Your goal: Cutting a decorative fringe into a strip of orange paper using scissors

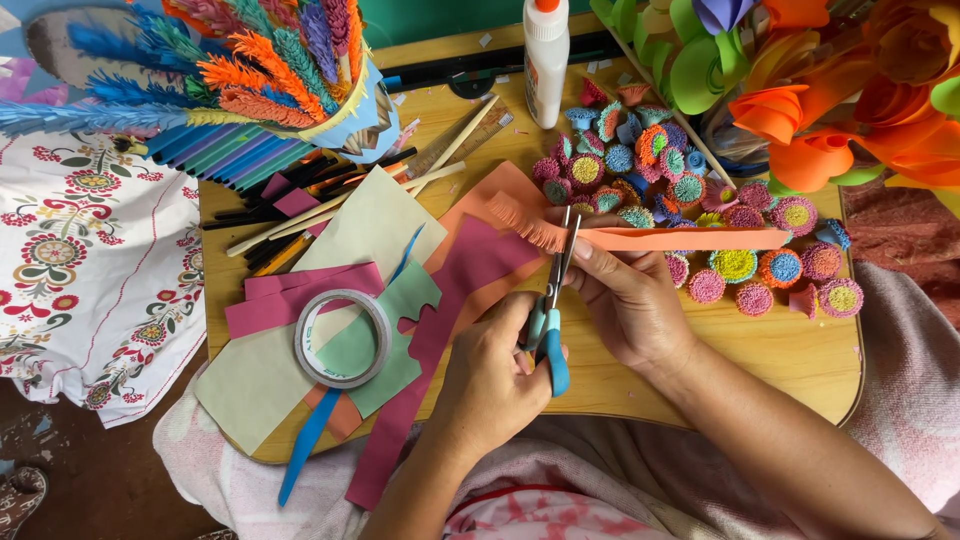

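Nearest, across the lap: pale pink cloth, with the wooden table resting on top.

Just past its near edge, left hand, grip closed through the blue handles of the scissors, blades slightly parted and pointing away, tips at the lower edge of the orange paper strip. Beside it and touching the blades, right hand, grip pinched on that same strip, thumb on top, holding it level above the table. Left end of the strip already cut into a fine fringe; the long stretch to the right uncut.

By the look of it, fringing in hand and less than half done. Next snip: calls for feeding the strip a little leftward through the pinch, keeping cuts close together and stopping short of the upper edge so the band stays whole.

Left of the hands, a roll of tape lying on overlapping paper scraps in magenta, pale green and orange. Farther back, a bundle of thin sticks. Right of the scissors, a cluster of small rolled paper flowers, many-coloured, close together.

At the far edge, a white glue bottle standing upright. Far left, a feathered paper headpiece; far right, large orange and green paper blooms.
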